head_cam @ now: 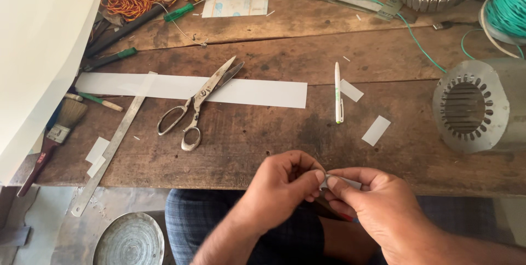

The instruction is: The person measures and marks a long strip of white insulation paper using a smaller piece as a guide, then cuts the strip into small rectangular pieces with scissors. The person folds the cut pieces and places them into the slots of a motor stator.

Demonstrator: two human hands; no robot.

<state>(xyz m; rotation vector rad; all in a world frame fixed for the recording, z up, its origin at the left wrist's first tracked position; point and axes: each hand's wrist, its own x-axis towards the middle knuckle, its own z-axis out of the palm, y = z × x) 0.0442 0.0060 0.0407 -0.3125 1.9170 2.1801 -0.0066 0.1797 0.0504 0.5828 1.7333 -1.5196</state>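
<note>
While both hands pinch one small white paper slip, left hand, right hand, scissors beyond

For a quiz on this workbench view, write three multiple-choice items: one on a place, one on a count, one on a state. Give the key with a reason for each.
1. Where do the scissors lie?
A. partly across the long white paper strip
B. inside the metal motor stator
C. on the round metal dish

2. How many small loose white paper pieces lie on the wood just right of the pen?
A. none
B. two
C. five

3. What is the state of the two hands?
A. both flat on the table
B. both pinching one small white paper piece
C. one gripping the steel ruler

Key: 1 A, the blades rest on the strip, the handles on the wood. 2 B, one piece beside the pen, one lower right. 3 B, the left hand and right hand meet on the piece at the table edge.
</note>
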